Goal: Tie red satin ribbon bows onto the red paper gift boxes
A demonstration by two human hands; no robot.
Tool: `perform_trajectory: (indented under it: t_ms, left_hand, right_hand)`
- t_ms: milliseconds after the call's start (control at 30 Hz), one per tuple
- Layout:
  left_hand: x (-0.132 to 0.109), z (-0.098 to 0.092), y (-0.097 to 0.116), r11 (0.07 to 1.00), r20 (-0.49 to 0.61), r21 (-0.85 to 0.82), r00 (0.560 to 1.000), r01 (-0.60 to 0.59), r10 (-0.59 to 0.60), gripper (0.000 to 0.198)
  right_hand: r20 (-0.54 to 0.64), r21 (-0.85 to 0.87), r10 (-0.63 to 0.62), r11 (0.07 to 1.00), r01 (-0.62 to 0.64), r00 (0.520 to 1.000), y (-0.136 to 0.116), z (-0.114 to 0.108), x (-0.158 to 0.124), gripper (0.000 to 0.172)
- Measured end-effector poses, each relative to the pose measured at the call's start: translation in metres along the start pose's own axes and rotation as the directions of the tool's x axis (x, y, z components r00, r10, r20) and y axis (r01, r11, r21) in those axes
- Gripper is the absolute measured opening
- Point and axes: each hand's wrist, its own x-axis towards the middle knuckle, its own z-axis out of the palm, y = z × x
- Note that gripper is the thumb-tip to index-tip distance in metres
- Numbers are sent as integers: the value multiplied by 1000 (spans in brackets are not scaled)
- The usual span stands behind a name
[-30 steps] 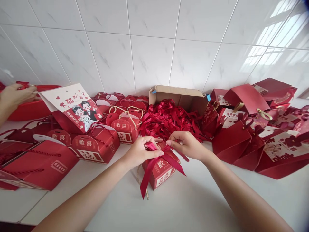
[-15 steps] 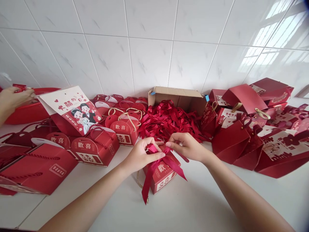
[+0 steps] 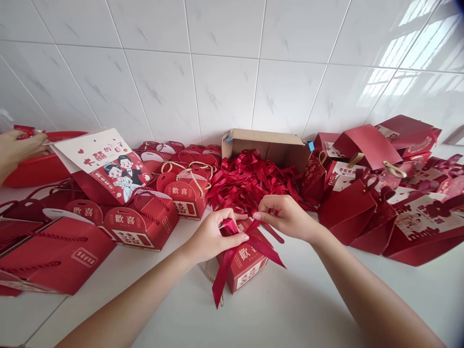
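Note:
In front of me a small red gift box [image 3: 250,253] with white Chinese characters stands on the white countertop. A shiny red ribbon [image 3: 225,270] is looped in a bow on its top, its two tails hanging over the front. My left hand [image 3: 217,237] pinches the bow's left loop between thumb and fingers. On the other side, my right hand [image 3: 279,215] pinches the right loop with thumb and forefinger, just above the box. A gold cord [image 3: 208,273] lies at the box's left side. The fingers partly hide the knot.
A cardboard carton [image 3: 268,142] spills a heap of red ribbons [image 3: 253,179] behind the box. Red gift boxes [image 3: 141,220] crowd the left, and red gift bags [image 3: 344,208] the right. Far left, another person's hand [image 3: 21,150] holds a small red packet over a red basin [image 3: 43,169].
My right hand has moved slightly up and right, drawing its loop outward. The ribbon's right tail has shifted a little right. The other person's hand has moved slightly left.

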Motion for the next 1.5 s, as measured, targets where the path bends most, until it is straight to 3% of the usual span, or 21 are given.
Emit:
perform_trajectory:
  t_ms: [200,300,433,600,833,1067,1500]
  left_hand:
    - [-5,-2,1,1000,11,-27,1000,13,-13,28]
    - [-6,-5,1,999,38,-47,999,-23,25,21]
    - [-5,-8,3,994,43,-96,998,-43,48,23]
    - [-4,-10,4,992,49,-129,999,-7,13,30]
    - [-3,-12,-4,951,124,-302,992,71,-35,36]
    - [-4,-10,1,969,62,-242,997,55,-41,29]
    - [0,-7,0,982,47,-186,999,25,-16,28]
  right_hand:
    - [164,120,94,986,-115,982,-1,-7,-3,41]
    - [183,203,106,969,-143,977,-3,-14,-6,43]
    - [224,238,32,968,-87,974,-7,-22,-10,25]
    - [280,165,-24,986,-23,960,-9,-21,-11,31]
    - [156,170,-85,984,58,984,-15,3,-8,24]
    - [52,96,-131,987,125,990,-19,27,-9,4]
    - [134,25,-190,982,189,973,-24,25,-8,7]
